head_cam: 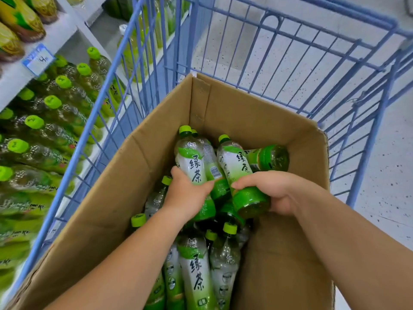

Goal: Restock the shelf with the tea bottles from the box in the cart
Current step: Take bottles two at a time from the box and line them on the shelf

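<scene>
A brown cardboard box (125, 182) stands inside a blue wire cart (290, 57). Several green tea bottles with lime caps lie jumbled in it. My left hand (185, 193) grips one bottle (191, 159) around its lower half, with the cap pointing away from me. My right hand (274, 191) grips a second bottle (237, 166) near its green base. Both bottles sit slightly above the pile. More bottles (196, 271) lie nearer me at the box's bottom.
On the left, a white shelf (13, 79) holds rows of the same green tea bottles (51, 121). Yellow-labelled bottles (20, 21) stand on the shelf above, with a blue price tag (38, 59) on its edge. Speckled grey floor (380, 175) lies to the right.
</scene>
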### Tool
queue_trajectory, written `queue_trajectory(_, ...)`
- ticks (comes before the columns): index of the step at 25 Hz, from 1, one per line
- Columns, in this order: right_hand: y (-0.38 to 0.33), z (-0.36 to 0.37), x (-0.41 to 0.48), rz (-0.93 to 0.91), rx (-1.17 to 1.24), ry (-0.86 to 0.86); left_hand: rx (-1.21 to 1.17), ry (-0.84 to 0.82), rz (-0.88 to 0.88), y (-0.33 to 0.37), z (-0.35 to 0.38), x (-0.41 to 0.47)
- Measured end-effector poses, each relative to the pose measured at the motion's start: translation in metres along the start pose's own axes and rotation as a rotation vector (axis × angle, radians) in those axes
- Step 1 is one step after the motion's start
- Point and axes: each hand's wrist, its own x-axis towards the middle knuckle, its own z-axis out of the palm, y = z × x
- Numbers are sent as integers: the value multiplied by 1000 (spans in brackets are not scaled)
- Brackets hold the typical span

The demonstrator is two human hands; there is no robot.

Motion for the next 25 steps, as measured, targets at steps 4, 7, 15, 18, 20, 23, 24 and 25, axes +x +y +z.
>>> queue_trajectory(4,1,17,3,-1,42,-141,60,-1,-72,-11,-9,-4)
queue_trajectory(7,6,32,5,-87,50,17,107,-41,-157,-20,-18,-14)
queue_trajectory(15,55,66,-33,-212,354,10,169,-190,-145,-15,-42,-56)
queue_trajectory(18,77,77,-46,-218,328,28,288,-212,-94,-12,-59,-71)
queue_trajectory(20,88,84,-55,-249,250,77,327,-209,-56,-12,-71,-82)
queue_trajectory(23,105,92,-67,-291,202,129,300,-202,-14,-19,-85,-104)
queue_trajectory(24,110,94,-72,-306,213,131,262,-194,-9,-23,-89,-111)
queue_trajectory(25,114,95,-77,-325,216,137,215,-182,-10,-26,-92,-119)
